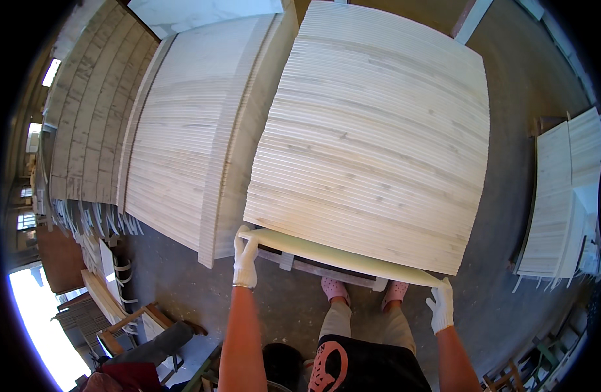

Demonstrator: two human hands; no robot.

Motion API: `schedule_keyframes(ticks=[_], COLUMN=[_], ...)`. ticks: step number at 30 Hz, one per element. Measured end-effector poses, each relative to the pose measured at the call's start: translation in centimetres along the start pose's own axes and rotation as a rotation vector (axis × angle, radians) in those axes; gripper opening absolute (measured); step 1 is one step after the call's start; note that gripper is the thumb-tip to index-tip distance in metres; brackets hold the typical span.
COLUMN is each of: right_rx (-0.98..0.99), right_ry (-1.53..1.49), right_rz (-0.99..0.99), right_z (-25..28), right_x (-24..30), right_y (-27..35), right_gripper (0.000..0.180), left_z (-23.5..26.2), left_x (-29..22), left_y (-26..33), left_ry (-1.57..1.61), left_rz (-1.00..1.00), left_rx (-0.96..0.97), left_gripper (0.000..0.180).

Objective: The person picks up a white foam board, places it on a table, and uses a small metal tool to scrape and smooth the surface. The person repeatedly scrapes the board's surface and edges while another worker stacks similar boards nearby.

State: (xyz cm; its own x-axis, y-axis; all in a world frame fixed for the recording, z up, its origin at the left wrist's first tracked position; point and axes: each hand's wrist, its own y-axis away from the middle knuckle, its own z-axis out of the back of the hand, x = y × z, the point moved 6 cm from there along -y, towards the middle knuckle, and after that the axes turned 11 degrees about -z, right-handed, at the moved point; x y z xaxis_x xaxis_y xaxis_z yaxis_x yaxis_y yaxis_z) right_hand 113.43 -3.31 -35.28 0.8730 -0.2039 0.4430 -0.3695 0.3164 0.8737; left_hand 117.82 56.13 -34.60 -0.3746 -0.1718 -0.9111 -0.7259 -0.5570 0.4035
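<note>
A: What are the hands doing?

B: Both wear white gloves. The left hand [245,256] and the right hand [441,304] each have their grip clamped on one end of a long pale board [340,257], fingers curled around it.

A: Where is the board?

B: It sits crosswise in front of the person, at the near edge of a tall stack [379,130] of similar pale wooden boards, just above a wooden pallet [326,271] that shows under the stack's front.

A: What else is around?

B: More stacks [176,150] of boards stand to the left, close beside the first, and a smaller stack [562,196] stands well apart on the right. Below, the person's feet in pink shoes [333,287] rest on a grey concrete floor [183,287], near the pallet.
</note>
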Motion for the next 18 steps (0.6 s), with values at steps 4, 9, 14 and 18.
schedule_keyframes(ticks=[4, 9, 14, 18], right_rx=[0.128, 0.094, 0.026, 0.026], right_ry=[0.116, -0.104, -0.069, -0.09], right_rz=[0.153, 0.112, 0.314, 0.281], right_z=[-0.2, 0.2, 0.7, 0.8], right_x=[0.0, -1.6, -2.1, -0.7], right_y=[1.1, -4.1, -6.8, -6.9], right_gripper=[0.059, 0.015, 0.009, 0.007], left_z=[0.7, 3.4, 2.1, 3.0], left_x=[-0.6, 4.0, 3.9, 3.3], left_y=[0.6, -2.8, -4.2, -2.5], left_ry=[0.048, -0.134, -0.161, -0.184], left_rz=[-0.019, -0.058, -0.087, -0.038], left_rx=[0.132, 0.039, 0.044, -0.025], left_gripper=[0.068, 0.027, 0.015, 0.016])
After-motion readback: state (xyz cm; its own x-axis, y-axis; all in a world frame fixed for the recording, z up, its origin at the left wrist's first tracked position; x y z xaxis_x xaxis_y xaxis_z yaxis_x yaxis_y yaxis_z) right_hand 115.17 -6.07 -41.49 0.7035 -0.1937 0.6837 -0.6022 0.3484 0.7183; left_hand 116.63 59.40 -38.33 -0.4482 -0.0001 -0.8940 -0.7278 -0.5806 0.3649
